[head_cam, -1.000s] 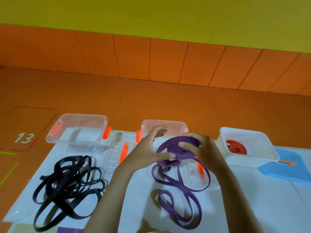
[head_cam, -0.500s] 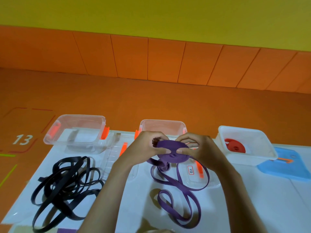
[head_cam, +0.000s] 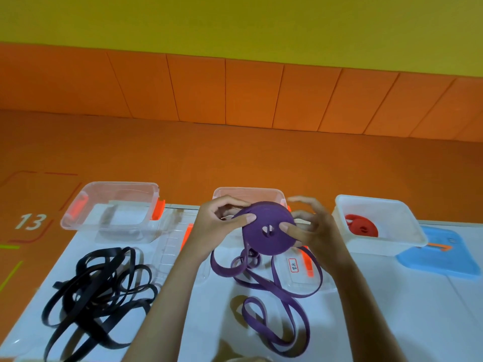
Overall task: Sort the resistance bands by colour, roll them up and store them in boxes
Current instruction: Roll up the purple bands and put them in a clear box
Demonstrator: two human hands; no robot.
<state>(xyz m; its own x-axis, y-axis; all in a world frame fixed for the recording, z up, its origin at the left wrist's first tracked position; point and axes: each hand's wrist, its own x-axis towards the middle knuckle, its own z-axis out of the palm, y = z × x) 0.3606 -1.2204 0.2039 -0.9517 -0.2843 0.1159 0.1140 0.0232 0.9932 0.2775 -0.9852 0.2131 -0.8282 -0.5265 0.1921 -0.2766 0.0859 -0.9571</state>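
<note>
Before the middle box [head_cam: 245, 192], we find the purple roll [head_cam: 266, 239] pinched in the left hand [head_cam: 217, 223] and braced by the right hand [head_cam: 313, 231], thumb on its face, fingers lifted (blurred). It looks fuller than a second ago. A loose tail [head_cam: 274, 296] remains on the table [head_cam: 392, 296], so we judge the winding unfinished.
</note>
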